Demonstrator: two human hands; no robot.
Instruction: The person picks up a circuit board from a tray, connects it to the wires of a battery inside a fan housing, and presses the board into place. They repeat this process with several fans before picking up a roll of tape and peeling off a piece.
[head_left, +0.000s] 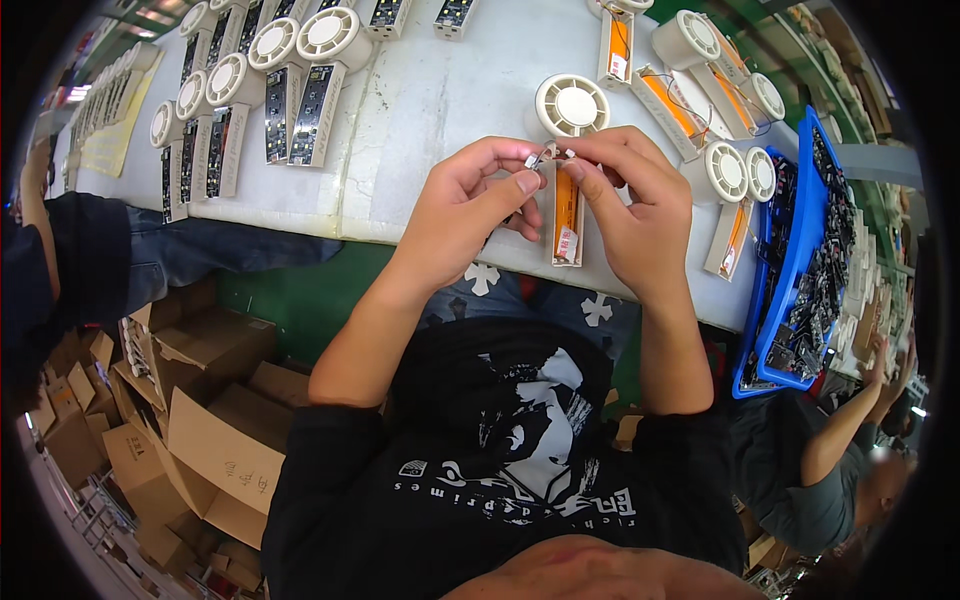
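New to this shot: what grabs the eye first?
First, mid-picture, the left hand and right hand pinching small white plugs over a white fan with an orange strip in its handle. Then the blue bin at the right, heaped with dark circuit boards, and the group of fans at the table's upper left.

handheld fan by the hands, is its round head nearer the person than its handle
No, the round head is at the far end, the orange-lined handle nearer.
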